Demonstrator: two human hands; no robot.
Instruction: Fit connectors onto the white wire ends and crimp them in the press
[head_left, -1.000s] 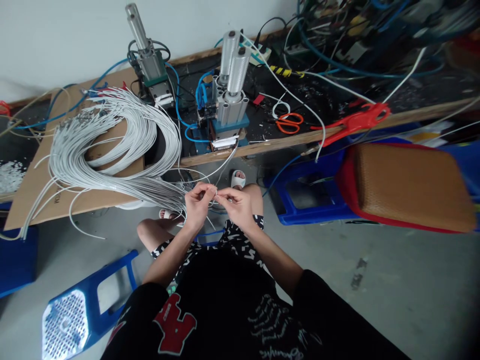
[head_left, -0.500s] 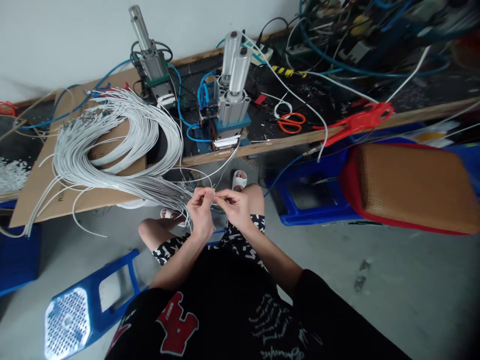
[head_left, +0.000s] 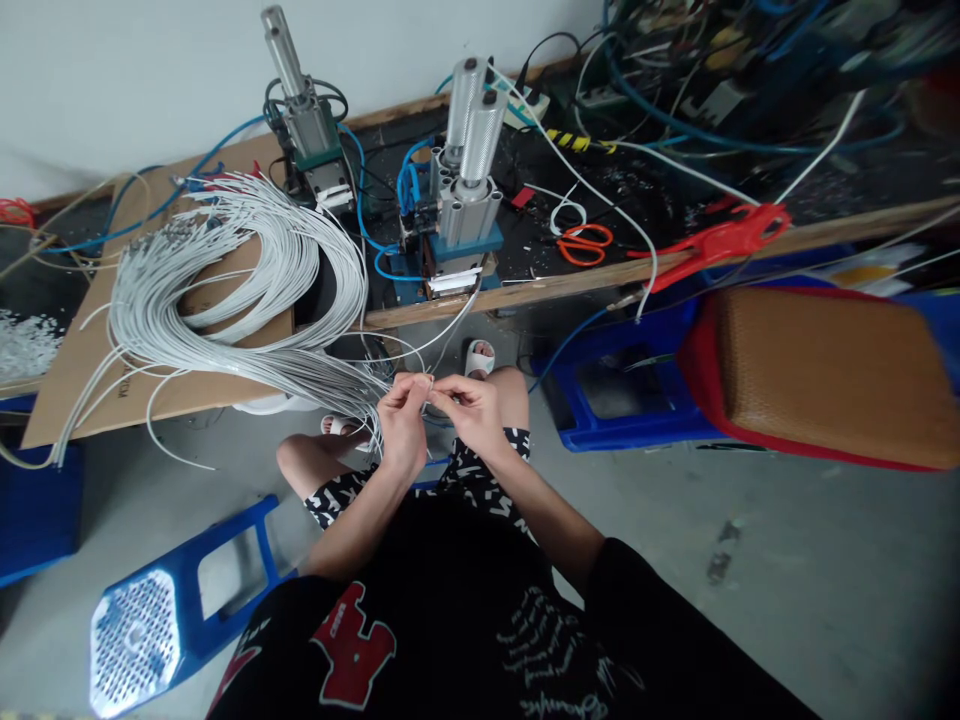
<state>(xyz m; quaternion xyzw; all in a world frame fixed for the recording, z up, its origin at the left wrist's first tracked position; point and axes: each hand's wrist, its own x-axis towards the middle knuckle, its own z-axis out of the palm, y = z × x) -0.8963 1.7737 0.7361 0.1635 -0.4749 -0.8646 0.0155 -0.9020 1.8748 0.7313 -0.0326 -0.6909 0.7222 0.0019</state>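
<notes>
In front of my lap, my left hand (head_left: 405, 420) and my right hand (head_left: 470, 408) meet fingertip to fingertip. Both are closed in a pinch on a thin white cable, most of which the fingers cover; its small end detail cannot be made out. A large bundle of white cables (head_left: 255, 345) lies coiled on a cardboard sheet (head_left: 217, 392) to the left, and its loose ends reach down beside my left hand. Beyond my hands, at the bench edge, stands a pneumatic press (head_left: 466, 215) with a white strip at its base.
A second press (head_left: 309, 130) stands farther back on the left. Orange-handled scissors (head_left: 583, 245) and a red air gun (head_left: 739, 238) lie along the bench (head_left: 525, 293). At right is a blue stool with a brown cushion (head_left: 832, 375); another blue stool (head_left: 187, 600) lies at lower left.
My hands stay pinched together at nearly the same spot, with only a slight shift of the fingers. The view has moved very slightly.
</notes>
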